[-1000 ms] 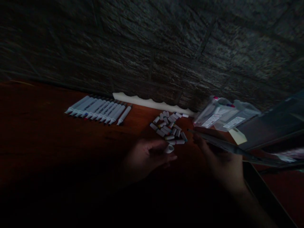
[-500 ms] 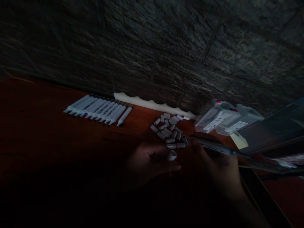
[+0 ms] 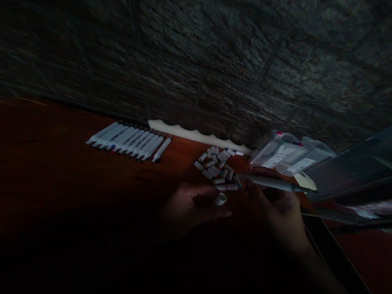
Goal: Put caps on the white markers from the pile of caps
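Observation:
My left hand (image 3: 194, 206) is closed on a small white marker cap (image 3: 221, 199), its open end showing beyond my fingertips. To the right, my right hand (image 3: 277, 206) grips a marker (image 3: 272, 182) with a pale barrel and a dark end that points right. Between and behind my hands lies a loose heap of marker caps (image 3: 214, 173). Farther left, several uncapped markers (image 3: 128, 141) lie side by side in a slanted row, with one marker (image 3: 161, 149) slightly apart at its right end. The light is dim, and much of my left hand is in shadow.
A white wavy-edged strip (image 3: 196, 135) lies along the foot of the stone wall (image 3: 196, 61). Two clear plastic cases (image 3: 289, 151) with labels stand at the right. Beyond them is a large dark glassy panel (image 3: 352, 167). The brown tabletop (image 3: 61, 163) extends left.
The marker in my right hand has swung slightly, its dark end now higher and farther left. My left hand still holds the cap, moved only slightly. The view has shifted a little.

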`<state>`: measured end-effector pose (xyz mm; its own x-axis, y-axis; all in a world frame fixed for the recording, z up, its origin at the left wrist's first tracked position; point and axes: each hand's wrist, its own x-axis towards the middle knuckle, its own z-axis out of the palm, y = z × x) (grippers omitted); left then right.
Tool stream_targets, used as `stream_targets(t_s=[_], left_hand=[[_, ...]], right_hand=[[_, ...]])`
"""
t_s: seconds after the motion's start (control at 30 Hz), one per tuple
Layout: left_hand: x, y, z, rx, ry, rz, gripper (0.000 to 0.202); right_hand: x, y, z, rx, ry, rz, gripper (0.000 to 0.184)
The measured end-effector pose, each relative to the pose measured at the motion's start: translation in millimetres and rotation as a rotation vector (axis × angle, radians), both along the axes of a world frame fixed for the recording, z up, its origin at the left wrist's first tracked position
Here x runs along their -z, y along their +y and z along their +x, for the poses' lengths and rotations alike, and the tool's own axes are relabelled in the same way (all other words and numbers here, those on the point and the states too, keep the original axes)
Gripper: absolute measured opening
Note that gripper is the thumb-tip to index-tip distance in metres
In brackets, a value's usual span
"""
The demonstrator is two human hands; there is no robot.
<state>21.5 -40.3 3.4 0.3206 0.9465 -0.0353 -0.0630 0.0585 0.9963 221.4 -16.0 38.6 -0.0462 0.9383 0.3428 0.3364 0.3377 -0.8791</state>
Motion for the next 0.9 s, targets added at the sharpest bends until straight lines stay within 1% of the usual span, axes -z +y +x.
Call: stream_targets(t_s=[0.1,0.17,0.27,0.33,0.4,0.47,0.57,0.73,0.9], left_hand=[[2.5,1,-2,-0.041,0.132,0.182,0.022],[4.3,2,-3,-0.053,0.185,0.258,0.022],[6.9,5,-4,-0.097,0.178,0.263,0.028],[7.7,8,-5,-0.139,0.168,0.251,0.034],[7.1,10,-6,-0.181,0.175,0.258,0.029],[5.5,10,-7,-0.206,0.197,0.279,0.019],[2.6,10,-7,-0.214,0.221,0.309,0.015],[0.8,7,-9,-0.269,0.279,0.356,0.018],[1.1,8,-12,-0.303,0.354,0.423,0.016]], right_hand=[[-5.2,2,0,-0.009,0.043,-0.066,0.012],[-5.4,3,2,0.004,0.044,-0.103,0.016],[-1.8,6,6,0.003,0.104,-0.139,0.020],[0.4,6,7,-0.052,0.196,-0.167,0.021],[0.1,5,6,-0.138,0.300,-0.201,0.020],[-2.5,3,2,-0.207,0.391,-0.223,0.025],[-7.5,1,-2,-0.260,0.477,-0.216,0.029],[-9.4,0,-4,-0.297,0.516,-0.189,0.031],[-12.5,-3,-5,-0.352,0.444,-0.183,0.036]])
